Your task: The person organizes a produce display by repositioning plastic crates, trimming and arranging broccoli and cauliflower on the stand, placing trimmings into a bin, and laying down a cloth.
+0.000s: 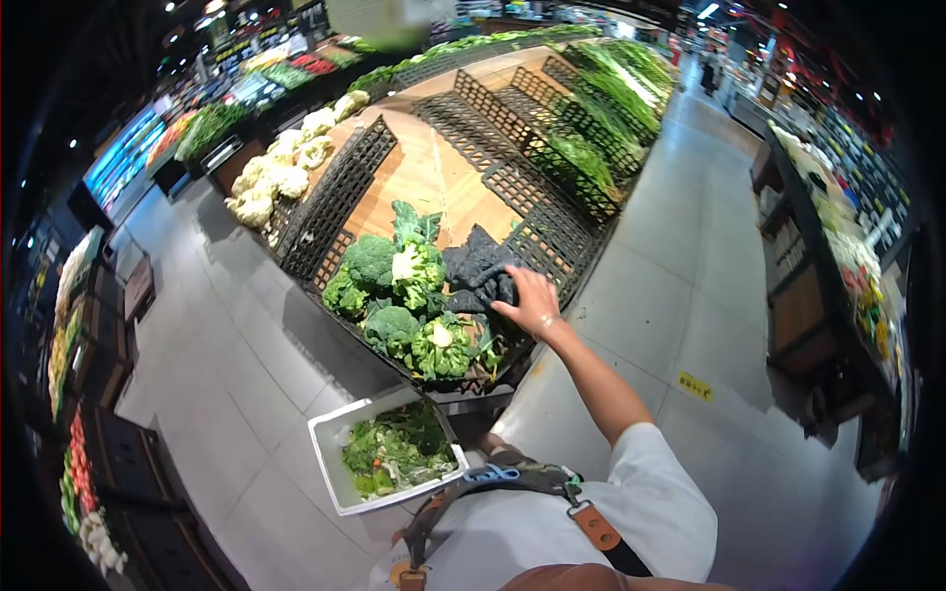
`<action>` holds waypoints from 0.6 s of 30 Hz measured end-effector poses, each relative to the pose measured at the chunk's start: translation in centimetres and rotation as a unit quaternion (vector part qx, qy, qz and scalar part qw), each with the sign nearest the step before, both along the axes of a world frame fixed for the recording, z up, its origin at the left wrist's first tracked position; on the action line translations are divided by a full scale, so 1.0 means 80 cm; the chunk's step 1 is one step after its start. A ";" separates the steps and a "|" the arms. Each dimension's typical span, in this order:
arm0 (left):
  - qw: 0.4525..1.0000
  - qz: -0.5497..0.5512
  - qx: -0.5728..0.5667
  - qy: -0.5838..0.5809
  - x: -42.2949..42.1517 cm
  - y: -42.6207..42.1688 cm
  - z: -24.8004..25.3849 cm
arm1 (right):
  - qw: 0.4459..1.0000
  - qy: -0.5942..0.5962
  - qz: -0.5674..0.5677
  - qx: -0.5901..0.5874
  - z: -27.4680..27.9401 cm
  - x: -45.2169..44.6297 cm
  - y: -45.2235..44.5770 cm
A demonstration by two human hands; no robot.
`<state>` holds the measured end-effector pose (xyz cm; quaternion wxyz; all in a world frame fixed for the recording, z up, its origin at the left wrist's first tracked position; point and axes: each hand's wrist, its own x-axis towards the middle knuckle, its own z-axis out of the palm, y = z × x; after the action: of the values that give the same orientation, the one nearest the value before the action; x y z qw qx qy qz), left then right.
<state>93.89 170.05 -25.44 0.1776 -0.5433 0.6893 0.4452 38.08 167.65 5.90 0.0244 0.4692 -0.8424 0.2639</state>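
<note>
Currently, dark-grey crumpled cloth lies mid-frame, right of green broccoli heads. Right grip at cloth's right edge; clamped or not, cannot tell. Likely light, limp; best hold: bunched fold.

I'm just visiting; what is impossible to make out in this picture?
All in the head view:
- Left hand: out of sight, so its pose is unknown.
- Whatever lies under the dark cloth: covered by it, with the right hand over its edge.
- Bottom of the white box: hidden by green scraps.
- Writing on the yellow floor label: too small.
- Pale shape: blurred, cut by the top edge.
</note>
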 end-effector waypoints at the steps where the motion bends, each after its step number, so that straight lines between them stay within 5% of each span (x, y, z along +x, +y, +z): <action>1: 1.000 0.003 -0.003 0.002 -0.018 0.002 -0.012 | 0.999 0.037 0.002 0.038 -0.001 -0.018 -0.031; 6: 0.996 0.067 -0.057 0.008 -0.085 -0.011 -0.058 | 0.963 0.128 0.029 0.234 -0.007 -0.076 -0.128; 9: 0.979 0.161 -0.127 0.020 -0.114 -0.031 -0.093 | 0.950 0.076 0.052 0.299 -0.055 -0.121 -0.175; 11: 0.950 0.249 -0.123 0.140 -0.183 -0.057 0.059 | 0.981 0.071 0.066 0.171 -0.083 -0.157 -0.200; 13: 0.897 0.323 -0.154 0.259 -0.198 -0.088 0.050 | 0.992 -0.112 -0.015 0.059 -0.057 -0.193 -0.212; 14: 0.926 0.234 -0.206 0.213 -0.206 -0.117 0.084 | 0.989 -0.119 -0.035 -0.082 -0.064 -0.239 -0.222; 16: 0.866 0.306 -0.275 0.284 -0.268 -0.153 0.198 | 0.946 -0.149 -0.004 -0.289 -0.016 -0.316 -0.200; 17: 0.846 0.327 -0.310 0.286 -0.301 -0.173 0.256 | 0.864 -0.333 -0.045 -0.375 0.076 -0.319 -0.142; 18: 0.825 0.308 -0.337 0.333 -0.323 -0.185 0.277 | 0.843 -0.343 -0.120 -0.397 0.113 -0.321 -0.117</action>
<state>68.01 155.27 -3.30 -0.4036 -0.5719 0.6105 0.3706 12.37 158.31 14.92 -0.0504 0.1948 -0.6700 0.7146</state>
